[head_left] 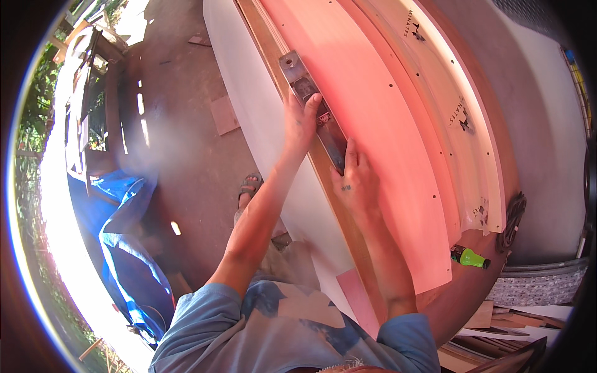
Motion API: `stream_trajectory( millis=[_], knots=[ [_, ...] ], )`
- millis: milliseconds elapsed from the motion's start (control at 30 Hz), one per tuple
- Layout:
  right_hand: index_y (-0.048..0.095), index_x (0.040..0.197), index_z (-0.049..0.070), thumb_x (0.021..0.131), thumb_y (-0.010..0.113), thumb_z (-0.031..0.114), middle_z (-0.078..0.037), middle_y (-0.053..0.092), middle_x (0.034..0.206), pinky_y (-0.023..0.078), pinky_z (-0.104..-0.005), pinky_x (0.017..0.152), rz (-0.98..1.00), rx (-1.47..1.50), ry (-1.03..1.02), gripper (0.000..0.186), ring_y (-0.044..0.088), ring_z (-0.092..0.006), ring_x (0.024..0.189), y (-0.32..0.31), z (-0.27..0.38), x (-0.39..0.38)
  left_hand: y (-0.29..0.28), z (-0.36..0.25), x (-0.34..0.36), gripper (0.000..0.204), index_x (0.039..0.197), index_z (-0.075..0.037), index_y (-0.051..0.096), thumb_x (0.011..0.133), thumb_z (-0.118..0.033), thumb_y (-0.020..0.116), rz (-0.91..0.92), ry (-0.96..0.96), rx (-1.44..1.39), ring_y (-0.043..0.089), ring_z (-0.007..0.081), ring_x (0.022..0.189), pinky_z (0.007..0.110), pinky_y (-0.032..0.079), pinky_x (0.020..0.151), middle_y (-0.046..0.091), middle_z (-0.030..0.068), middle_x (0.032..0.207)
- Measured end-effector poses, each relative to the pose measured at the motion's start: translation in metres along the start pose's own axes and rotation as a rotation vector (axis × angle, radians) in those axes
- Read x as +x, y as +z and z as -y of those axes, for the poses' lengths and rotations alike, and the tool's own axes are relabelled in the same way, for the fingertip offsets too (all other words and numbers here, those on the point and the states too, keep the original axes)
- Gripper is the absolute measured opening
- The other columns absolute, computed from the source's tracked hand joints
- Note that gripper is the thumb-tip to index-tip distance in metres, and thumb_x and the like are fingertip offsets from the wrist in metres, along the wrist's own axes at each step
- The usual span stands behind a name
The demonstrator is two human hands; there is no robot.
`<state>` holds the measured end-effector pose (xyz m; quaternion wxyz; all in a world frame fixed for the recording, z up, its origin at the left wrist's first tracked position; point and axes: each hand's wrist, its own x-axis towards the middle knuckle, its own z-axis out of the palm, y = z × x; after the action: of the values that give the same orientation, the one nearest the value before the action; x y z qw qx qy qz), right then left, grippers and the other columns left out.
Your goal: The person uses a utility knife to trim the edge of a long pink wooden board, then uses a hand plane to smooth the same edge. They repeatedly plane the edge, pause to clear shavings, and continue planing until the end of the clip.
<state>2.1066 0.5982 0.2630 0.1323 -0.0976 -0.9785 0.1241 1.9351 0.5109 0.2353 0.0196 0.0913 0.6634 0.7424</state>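
Observation:
A long, narrow, dark tool that looks like a hand plane (331, 133) lies along the edge of the stacked panels. Its front end has a round hole, and its underside is hidden. My left hand (300, 124) grips it near the middle, thumb on top and fingers down the left side. At the near end my right hand (359, 179) is closed round it, thumb on one side and fingers on the other. Beneath the hands runs a brown wooden edge (336, 193). Left of that is a white panel face (239, 68); to the right spreads a pinkish panel (392, 143).
More curved panels (457, 93) with screw holes lie on the right. A green-topped bottle (471, 257) and a coiled black cable (513, 221) are near their lower end. Wood offcuts (497, 320) are stacked lower right. A blue tarp (124, 230) hangs at the left.

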Motion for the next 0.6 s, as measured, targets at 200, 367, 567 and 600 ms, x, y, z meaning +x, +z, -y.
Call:
stream_trajectory(
  millis=[200, 367, 567, 600],
  knots=[
    [0.039, 0.153, -0.005, 0.080, 0.084, 0.019, -0.024, 0.064, 0.115, 0.061, -0.0453, 0.077, -0.072, -0.054, -0.034, 0.089, 0.070, -0.0400, 0.101, -0.011, -0.006, -0.032, 0.009, 0.025, -0.036, 0.059, 0.134, -0.001, 0.056, 0.102, -0.049, 0.065, -0.054, 0.009, 0.023, 0.060, 0.0248, 0.120, 0.040, 0.049, 0.102, 0.056, 0.0145, 0.130],
    [0.040, 0.152, -0.005, 0.080, 0.085, 0.018, -0.024, 0.063, 0.115, 0.061, -0.0462, 0.077, -0.049, -0.060, -0.011, 0.088, 0.070, -0.0398, 0.100, -0.027, -0.015, -0.072, 0.021, 0.007, -0.079, 0.065, 0.147, -0.003, 0.047, 0.102, -0.047, 0.065, -0.040, -0.036, 0.086, 0.056, 0.0340, 0.127, 0.045, 0.045, 0.108, 0.053, 0.0206, 0.135],
    [0.042, 0.150, -0.005, 0.080, 0.084, 0.018, -0.024, 0.063, 0.108, 0.060, -0.0460, 0.072, -0.009, -0.041, 0.007, 0.085, 0.070, -0.0391, 0.092, -0.033, -0.010, -0.070, 0.017, 0.008, -0.078, 0.063, 0.148, -0.005, 0.044, 0.101, -0.039, 0.068, -0.011, -0.052, -0.012, 0.051, 0.0388, 0.128, 0.048, 0.041, 0.110, 0.051, 0.0215, 0.132],
    [0.042, 0.150, -0.005, 0.080, 0.084, 0.018, -0.024, 0.063, 0.107, 0.060, -0.0458, 0.072, -0.013, -0.050, 0.005, 0.086, 0.070, -0.0389, 0.091, -0.030, -0.012, -0.075, 0.019, 0.006, -0.081, 0.063, 0.148, -0.005, 0.044, 0.100, -0.038, 0.069, -0.012, -0.058, 0.004, 0.051, 0.0385, 0.128, 0.048, 0.042, 0.109, 0.051, 0.0214, 0.131]
  ],
)
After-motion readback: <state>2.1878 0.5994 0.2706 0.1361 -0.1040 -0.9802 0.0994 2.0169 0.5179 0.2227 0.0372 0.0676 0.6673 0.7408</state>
